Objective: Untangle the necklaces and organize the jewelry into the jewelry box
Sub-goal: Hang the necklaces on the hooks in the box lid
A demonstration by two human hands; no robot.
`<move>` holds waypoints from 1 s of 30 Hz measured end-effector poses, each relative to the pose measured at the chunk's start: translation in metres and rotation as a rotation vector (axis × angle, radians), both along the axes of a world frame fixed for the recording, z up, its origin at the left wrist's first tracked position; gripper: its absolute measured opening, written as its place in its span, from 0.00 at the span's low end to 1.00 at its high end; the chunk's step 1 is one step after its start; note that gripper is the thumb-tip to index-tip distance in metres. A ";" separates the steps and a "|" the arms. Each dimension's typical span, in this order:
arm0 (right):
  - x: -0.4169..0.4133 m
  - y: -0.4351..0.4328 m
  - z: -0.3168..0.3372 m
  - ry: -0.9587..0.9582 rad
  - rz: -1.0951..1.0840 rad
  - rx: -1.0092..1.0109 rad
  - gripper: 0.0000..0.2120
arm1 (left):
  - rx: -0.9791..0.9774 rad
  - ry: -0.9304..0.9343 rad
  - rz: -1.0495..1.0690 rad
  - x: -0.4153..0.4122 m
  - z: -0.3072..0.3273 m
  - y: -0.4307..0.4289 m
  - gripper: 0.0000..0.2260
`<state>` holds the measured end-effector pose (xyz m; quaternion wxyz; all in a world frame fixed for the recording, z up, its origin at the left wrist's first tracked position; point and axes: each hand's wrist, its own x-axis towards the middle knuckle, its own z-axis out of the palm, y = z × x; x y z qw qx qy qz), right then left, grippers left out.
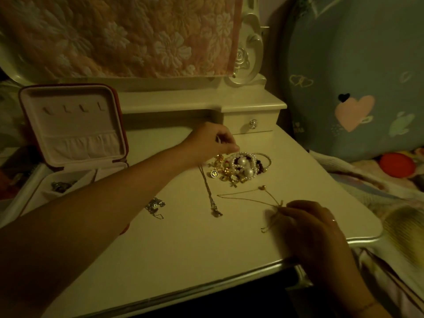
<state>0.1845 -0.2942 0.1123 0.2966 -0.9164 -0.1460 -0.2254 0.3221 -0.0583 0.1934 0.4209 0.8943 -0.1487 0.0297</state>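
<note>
A pile of jewelry (241, 167) with pearl bracelets, gold pieces and dark beads lies on the cream dressing table (183, 249). My left hand (210, 141) reaches over the pile's left edge, fingers pinched together on something small that I cannot make out. My right hand (312, 226) pinches a thin gold chain necklace (247, 198) that trails left across the table. A silver necklace (210, 196) lies straight between the hands. A small silver tangle (154, 206) sits farther left. The open jewelry box (73, 134) stands at the left with a piece in its tray.
A small drawer with a crystal knob (253, 123) sits behind the pile. A floral cloth (119, 35) hangs over the mirror. A blue heart-print cushion (355, 83) and a red round object (397, 165) lie on the bed at right. The table's front edge runs near my right wrist.
</note>
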 end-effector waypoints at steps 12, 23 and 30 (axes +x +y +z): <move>-0.020 -0.004 -0.010 0.074 0.105 -0.120 0.19 | 0.428 -0.165 -0.368 -0.116 -0.025 -0.033 0.16; -0.058 0.043 -0.013 0.015 0.096 -0.100 0.16 | 0.322 -0.151 -0.264 -0.167 -0.058 0.012 0.27; -0.072 0.089 -0.012 0.002 0.161 -0.134 0.15 | 0.103 -0.054 -0.097 -0.175 -0.059 0.046 0.20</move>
